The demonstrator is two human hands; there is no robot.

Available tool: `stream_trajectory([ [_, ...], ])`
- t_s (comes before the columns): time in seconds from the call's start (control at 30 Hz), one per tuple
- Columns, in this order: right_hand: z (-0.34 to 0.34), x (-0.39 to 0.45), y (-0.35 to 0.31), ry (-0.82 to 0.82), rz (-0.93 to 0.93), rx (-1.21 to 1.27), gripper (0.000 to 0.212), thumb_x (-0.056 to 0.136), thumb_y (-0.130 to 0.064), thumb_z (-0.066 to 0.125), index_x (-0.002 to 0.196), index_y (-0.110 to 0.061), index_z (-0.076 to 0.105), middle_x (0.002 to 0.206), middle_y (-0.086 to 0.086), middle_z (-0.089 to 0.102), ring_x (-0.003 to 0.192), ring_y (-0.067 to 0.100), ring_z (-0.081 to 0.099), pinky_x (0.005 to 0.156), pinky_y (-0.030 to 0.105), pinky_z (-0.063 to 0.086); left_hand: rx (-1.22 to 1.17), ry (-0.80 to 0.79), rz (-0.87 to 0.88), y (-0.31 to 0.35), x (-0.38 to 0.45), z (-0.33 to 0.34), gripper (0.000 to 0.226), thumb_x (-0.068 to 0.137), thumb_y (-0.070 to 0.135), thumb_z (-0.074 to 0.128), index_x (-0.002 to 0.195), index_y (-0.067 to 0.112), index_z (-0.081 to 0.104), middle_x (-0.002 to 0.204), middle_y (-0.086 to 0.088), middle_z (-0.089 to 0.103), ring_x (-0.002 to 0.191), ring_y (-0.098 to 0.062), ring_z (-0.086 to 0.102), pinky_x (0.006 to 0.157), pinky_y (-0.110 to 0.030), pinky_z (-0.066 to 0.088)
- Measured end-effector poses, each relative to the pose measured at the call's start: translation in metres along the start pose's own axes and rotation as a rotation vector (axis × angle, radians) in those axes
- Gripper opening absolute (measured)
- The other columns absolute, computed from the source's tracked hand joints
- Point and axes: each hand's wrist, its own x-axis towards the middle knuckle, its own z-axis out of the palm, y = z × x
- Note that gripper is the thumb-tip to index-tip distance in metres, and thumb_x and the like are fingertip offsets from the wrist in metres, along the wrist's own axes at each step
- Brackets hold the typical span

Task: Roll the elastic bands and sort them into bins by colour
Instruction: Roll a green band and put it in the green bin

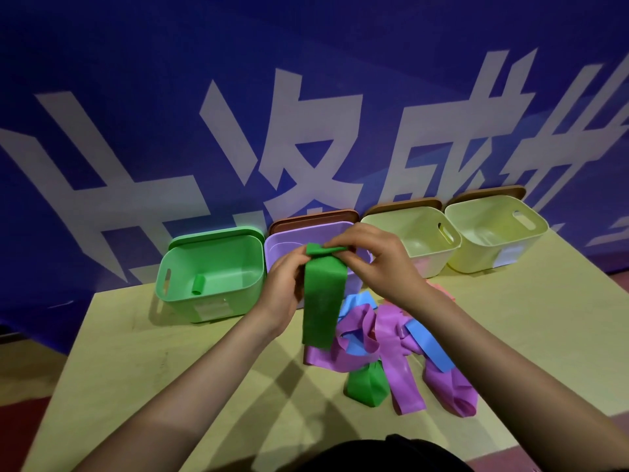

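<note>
I judge I'm at the very start of rolling a green band (pixel 321 298): both hands hold it up above the table (pixel 143 352) in the middle of the frame, just in front of the purple bin (pixel 282 245). My left hand (pixel 284 284) grips the band's top edge from the left, and my right hand (pixel 374 260) pinches the folded-over top end between thumb and fingers (pixel 335 248), so both sets of fingers are closed on the band rather than spread. Only the first fold or turn is made; the rest of the strip hangs straight down, its lower end reaching the loose pile below. That pile (pixel 391 349) of purple, blue and green bands lies on the table at lower centre-right, with another green band (pixel 366 386) at its near edge. The green bin (pixel 211 270) stands at centre left and already has one small green roll (pixel 197 284) lying on its floor. Two pale yellow bins (pixel 452 233) sit in the row at the right. The next move, as I see it, calls for winding the top end down over itself turn by turn, keeping the edges lined up and the strip taut so the roll stays tight, then carrying the finished roll left to the green bin. Slack elastic could spring open if the pinch loosens.
</note>
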Motion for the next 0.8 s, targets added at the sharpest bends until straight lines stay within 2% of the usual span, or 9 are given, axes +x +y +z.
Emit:
stream_trajectory([
  [0.1,-0.002,-0.001,0.003,-0.018,-0.072,-0.103,0.018,0.086,-0.006,0.063,0.101,-0.007,0.074,0.094,0.007,0.068,0.086,0.02,0.063,0.076,0.031,0.052,-0.082,-0.037,-0.033,0.002,-0.005,0.002,0.037,0.1,0.025,0.033,0.09,0.013,0.067,0.078,-0.002,0.07,0.076,-0.015,0.061,0.068,-0.025,0.048],
  [0.17,-0.004,-0.001,0.004,-0.035,-0.083,-0.116,0.019,0.087,-0.007,0.061,0.102,-0.007,0.073,0.095,0.008,0.068,0.088,0.02,0.063,0.077,0.034,0.052,0.0,-0.039,0.005,-0.001,-0.004,0.001,0.026,0.096,0.031,0.048,0.09,0.017,0.07,0.083,-0.001,0.07,0.079,-0.013,0.063,0.073,-0.028,0.048],
  [0.23,-0.007,-0.003,0.002,-0.065,-0.065,-0.073,0.024,0.086,-0.005,0.057,0.105,-0.007,0.072,0.098,0.006,0.067,0.092,0.016,0.062,0.081,0.03,0.051,0.116,-0.002,0.05,-0.005,-0.002,-0.002,0.013,0.09,0.026,0.059,0.09,0.019,0.069,0.083,0.001,0.068,0.079,-0.012,0.062,0.074,-0.029,0.046],
  [0.33,-0.009,-0.007,-0.006,-0.086,0.191,0.201,0.037,0.085,-0.003,0.05,0.117,-0.011,0.066,0.102,0.002,0.065,0.094,0.008,0.059,0.083,0.018,0.046,0.2,0.024,0.126,-0.006,-0.001,-0.004,0.015,0.096,0.011,0.051,0.097,0.015,0.066,0.087,0.0,0.069,0.08,-0.011,0.063,0.073,-0.025,0.05],
  [0.4,-0.006,-0.008,-0.012,-0.045,0.411,0.412,0.032,0.091,-0.013,0.051,0.121,-0.015,0.062,0.101,0.014,0.065,0.089,0.014,0.06,0.079,0.021,0.051,0.294,0.011,0.195,-0.002,-0.002,-0.003,0.016,0.097,0.008,0.05,0.098,0.014,0.065,0.089,0.001,0.07,0.082,-0.009,0.064,0.075,-0.023,0.051],
  [0.5,0.002,-0.007,-0.011,-0.055,0.593,0.503,0.02,0.092,-0.015,0.061,0.11,-0.009,0.066,0.1,0.024,0.067,0.086,0.021,0.065,0.076,0.026,0.055,0.467,0.015,0.296,-0.001,0.0,-0.005,0.011,0.095,0.009,0.053,0.092,0.004,0.062,0.08,-0.005,0.062,0.075,-0.012,0.058,0.071,-0.027,0.047],
  [0.63,0.007,-0.006,-0.007,-0.052,0.65,0.567,0.002,0.089,-0.006,0.063,0.087,-0.007,0.063,0.078,0.013,0.064,0.07,0.011,0.061,0.066,0.018,0.049,0.65,0.027,0.368,-0.005,0.003,-0.008,0.032,0.092,0.022,0.059,0.08,-0.006,0.051,0.065,-0.003,0.04,0.062,-0.011,0.038,0.058,-0.028,0.033],
  [0.7,0.006,-0.006,-0.008,-0.059,0.657,0.626,0.006,0.089,-0.002,0.062,0.083,-0.003,0.061,0.069,0.006,0.06,0.06,0.006,0.056,0.059,0.014,0.046,0.616,0.004,0.368,-0.005,0.001,-0.008,0.04,0.087,0.032,0.056,0.082,-0.007,0.05,0.068,-0.009,0.042,0.064,-0.013,0.041,0.059,-0.029,0.034],
  [0.8,0.005,-0.005,-0.01,-0.076,0.656,0.696,0.012,0.088,0.001,0.061,0.078,-0.004,0.058,0.059,-0.003,0.061,0.054,0.004,0.054,0.055,0.014,0.045,0.502,-0.018,0.331,-0.005,-0.001,-0.007,0.045,0.087,0.036,0.051,0.086,-0.009,0.049,0.075,-0.013,0.047,0.069,-0.017,0.044,0.063,-0.03,0.037],
])
